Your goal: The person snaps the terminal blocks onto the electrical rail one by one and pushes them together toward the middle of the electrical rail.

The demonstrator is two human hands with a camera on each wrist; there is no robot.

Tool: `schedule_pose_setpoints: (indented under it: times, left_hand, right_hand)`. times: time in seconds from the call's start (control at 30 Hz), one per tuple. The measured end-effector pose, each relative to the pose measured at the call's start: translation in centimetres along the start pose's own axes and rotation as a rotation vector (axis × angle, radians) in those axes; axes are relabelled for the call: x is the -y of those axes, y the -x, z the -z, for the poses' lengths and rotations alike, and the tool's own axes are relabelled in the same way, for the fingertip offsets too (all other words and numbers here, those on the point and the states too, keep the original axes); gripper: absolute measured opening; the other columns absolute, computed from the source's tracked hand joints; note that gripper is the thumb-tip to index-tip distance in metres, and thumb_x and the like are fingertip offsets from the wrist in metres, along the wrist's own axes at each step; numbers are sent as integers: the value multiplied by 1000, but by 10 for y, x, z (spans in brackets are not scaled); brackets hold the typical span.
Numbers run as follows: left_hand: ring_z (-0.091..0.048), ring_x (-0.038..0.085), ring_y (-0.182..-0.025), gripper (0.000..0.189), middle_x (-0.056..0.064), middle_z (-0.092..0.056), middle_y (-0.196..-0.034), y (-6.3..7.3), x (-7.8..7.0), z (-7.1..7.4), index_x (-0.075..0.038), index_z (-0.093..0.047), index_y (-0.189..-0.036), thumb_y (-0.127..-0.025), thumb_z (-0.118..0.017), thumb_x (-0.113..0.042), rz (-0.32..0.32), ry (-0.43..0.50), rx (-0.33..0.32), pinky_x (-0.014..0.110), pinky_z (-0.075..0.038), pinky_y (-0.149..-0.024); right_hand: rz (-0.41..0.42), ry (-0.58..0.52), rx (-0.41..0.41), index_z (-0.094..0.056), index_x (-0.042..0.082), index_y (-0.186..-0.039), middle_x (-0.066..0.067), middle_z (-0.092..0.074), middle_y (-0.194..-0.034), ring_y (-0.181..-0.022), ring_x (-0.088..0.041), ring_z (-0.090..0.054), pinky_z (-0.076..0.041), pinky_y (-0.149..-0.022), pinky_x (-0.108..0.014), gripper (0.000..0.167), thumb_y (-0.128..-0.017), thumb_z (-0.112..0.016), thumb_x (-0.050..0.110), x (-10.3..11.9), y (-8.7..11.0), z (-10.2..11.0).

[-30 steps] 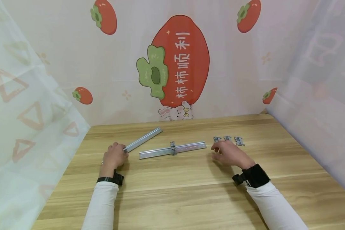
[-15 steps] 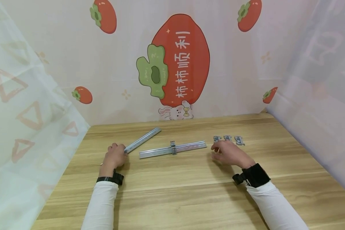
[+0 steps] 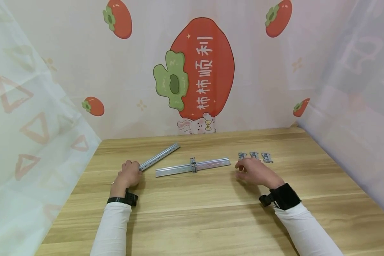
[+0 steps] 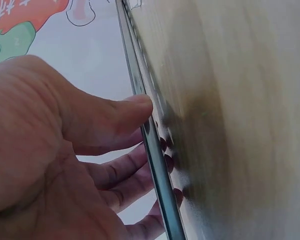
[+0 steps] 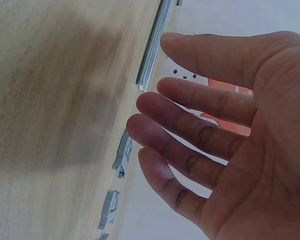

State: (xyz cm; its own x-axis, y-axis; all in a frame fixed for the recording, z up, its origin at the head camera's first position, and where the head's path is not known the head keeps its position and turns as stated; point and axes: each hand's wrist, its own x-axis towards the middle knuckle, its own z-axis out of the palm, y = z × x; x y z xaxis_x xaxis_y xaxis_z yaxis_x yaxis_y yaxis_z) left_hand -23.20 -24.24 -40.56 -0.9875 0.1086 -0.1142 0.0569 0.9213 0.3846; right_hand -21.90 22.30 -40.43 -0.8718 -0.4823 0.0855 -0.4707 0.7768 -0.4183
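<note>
My left hand (image 3: 127, 175) pinches the near end of a slotted metal DIN rail (image 3: 160, 156) that slants away to the back right. In the left wrist view the thumb lies on one side of that DIN rail (image 4: 162, 187), with fingertips showing past its other edge. A second DIN rail (image 3: 172, 171) lies across the middle of the table, carrying a small clump of terminal blocks (image 3: 193, 165). Beyond this rail's right end, my right hand (image 3: 255, 172) hovers low with relaxed, spread fingers, holding nothing. Three loose grey terminal blocks (image 3: 267, 157) lie just behind it.
Everything lies on a wood-grain table (image 3: 192, 217). A pale curtain (image 3: 131, 78) printed with persimmons stands at the table's back edge, and pale sheets (image 3: 28, 135) hang along both sides.
The DIN rail in my left hand has rolled a little, so its row of slots now shows. My right hand stays in place.
</note>
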Motion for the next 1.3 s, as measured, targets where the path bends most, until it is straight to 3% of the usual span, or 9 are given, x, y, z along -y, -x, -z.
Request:
schedule_pose_setpoints:
  times: [0.27,0.47,0.67,0.9,1.13,1.3]
  left_hand:
    - [-41,41,-96,8,25,-45,-103,1,-1,0,6,-55,-94,-98,-49,2,1,10,7,53,-41,-76]
    - [-43,38,-93,14,23,-49,-101,3,-8,4,11,-60,-105,-98,-52,1,-83,10,-54,47,-42,-72]
    - [-45,36,-92,20,21,-52,-100,14,-33,17,14,-60,-113,-98,-54,3,-172,8,-104,49,-42,-77]
    - [-50,39,-98,14,25,-54,-106,30,-68,25,9,-63,-108,-95,-57,8,-240,-42,-109,51,-47,-82]
    - [-52,36,-95,13,20,-56,-103,42,-97,24,4,-62,-102,-91,-62,11,-320,-147,-110,48,-50,-83]
    - [-53,36,-96,22,20,-56,-104,50,-115,16,5,-61,-106,-88,-72,7,-366,-237,-111,45,-53,-78]
  right_hand:
    - [6,6,9,-71,-6,-113,-11,-70,-100,-91,-25,-65,-53,-79,-42,29,-90,-75,11,-1,1,-2]
    - [-1,26,10,-71,-5,-113,-11,-70,-99,-90,-23,-65,-53,-78,-41,29,-90,-76,12,0,-1,-1]
    - [1,9,4,-71,-6,-114,-12,-71,-101,-92,-25,-66,-54,-80,-42,29,-90,-76,11,3,0,-2]
    - [-3,2,9,-70,-6,-115,-11,-70,-101,-92,-24,-65,-54,-81,-42,30,-91,-75,11,5,2,0]
    - [31,18,-38,-71,-5,-113,-13,-70,-100,-90,-25,-65,-53,-80,-42,27,-91,-75,9,12,4,6]
    - [73,41,-103,-72,-1,-110,-12,-71,-100,-89,-25,-65,-53,-79,-40,24,-90,-77,10,22,6,12]
